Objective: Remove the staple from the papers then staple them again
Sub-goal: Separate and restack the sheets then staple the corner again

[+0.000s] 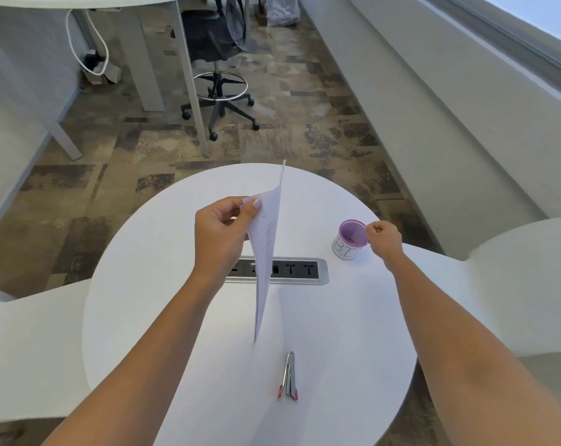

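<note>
Papers (266, 252) dangle from the left hand (221, 233), pinched at a top corner. Right hand (384, 238) curls at the cup (350, 243) rim. Pinching anything? Can't tell. On one pinch, sheets could slip askew; stapler (289, 375) lies on the surface (353, 317), nearer than both hands.

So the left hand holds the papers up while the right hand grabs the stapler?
Not quite. In the head view the right hand is at the purple cup; the stapler lies untouched on the table. The left hand does hold the papers.

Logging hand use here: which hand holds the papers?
The left hand pinches the papers near their top; the right hand is curled beside the purple cup, touching no paper.
</note>
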The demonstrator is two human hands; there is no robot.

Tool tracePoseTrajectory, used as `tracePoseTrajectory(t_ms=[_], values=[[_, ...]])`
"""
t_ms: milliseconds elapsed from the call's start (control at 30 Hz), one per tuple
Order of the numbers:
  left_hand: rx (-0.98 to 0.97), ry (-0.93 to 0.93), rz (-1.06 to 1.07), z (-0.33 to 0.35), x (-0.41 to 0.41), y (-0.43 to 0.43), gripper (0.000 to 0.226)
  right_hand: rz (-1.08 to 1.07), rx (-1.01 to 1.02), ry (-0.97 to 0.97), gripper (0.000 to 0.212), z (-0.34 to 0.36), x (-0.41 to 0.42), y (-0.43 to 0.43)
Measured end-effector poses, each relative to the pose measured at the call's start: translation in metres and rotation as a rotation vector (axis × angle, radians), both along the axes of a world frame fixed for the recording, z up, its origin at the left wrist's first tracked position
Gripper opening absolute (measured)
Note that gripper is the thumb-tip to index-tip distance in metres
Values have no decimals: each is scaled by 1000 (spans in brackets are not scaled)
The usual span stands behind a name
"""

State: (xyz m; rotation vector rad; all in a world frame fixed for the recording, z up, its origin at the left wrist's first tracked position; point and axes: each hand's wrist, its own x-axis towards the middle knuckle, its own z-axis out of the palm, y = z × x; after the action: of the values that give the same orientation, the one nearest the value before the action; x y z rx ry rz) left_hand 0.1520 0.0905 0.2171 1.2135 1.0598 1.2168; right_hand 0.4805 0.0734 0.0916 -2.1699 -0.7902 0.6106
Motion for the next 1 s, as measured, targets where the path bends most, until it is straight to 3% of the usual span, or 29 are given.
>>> tracePoseTrajectory(t_ms=[167, 400, 667, 767, 900, 1000], values=[[-8, 15, 19, -2, 8, 7, 8, -15, -95, -69, 28, -10, 12, 25], [-24, 39, 31, -6, 11, 11, 12, -113, -163, -40, 22, -22, 25, 40], [-51, 32, 28, -9, 12, 9, 8, -8, -13, -95, 16, -5, -2, 31], [-78, 24, 33, -10, 12, 8, 7, 118, 126, 57, 10, 21, -39, 23], [-90, 22, 56, -11, 11, 6, 8, 362, 293, 353, 19, 62, -105, -2], [-103, 22, 106, -10, 11, 2, 7, 544, 356, 435, 47, 80, -150, -26]])
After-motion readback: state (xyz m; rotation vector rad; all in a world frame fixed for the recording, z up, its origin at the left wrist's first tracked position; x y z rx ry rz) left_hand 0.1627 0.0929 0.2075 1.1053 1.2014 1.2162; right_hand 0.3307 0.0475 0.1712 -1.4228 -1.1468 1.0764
